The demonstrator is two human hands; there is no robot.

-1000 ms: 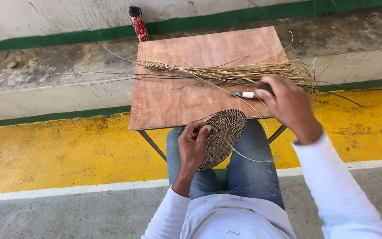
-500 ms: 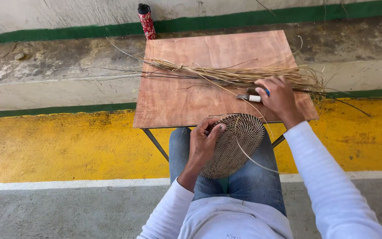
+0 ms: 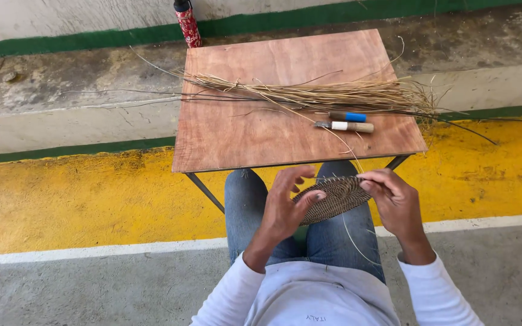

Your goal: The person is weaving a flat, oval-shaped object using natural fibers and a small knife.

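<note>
The person wears a white long-sleeved top; both sleeves reach to the wrists, and their cuffs are plain. On the chest there is a small dark print. The legs are covered by blue denim jeans. The left hand and the right hand are bare, without gloves.

Woven disc between left hand and right hand, below wooden table.

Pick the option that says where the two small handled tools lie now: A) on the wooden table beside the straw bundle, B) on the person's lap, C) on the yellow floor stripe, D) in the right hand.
A: both tools lie on the wooden table, just in front of the straw bundle.
</note>
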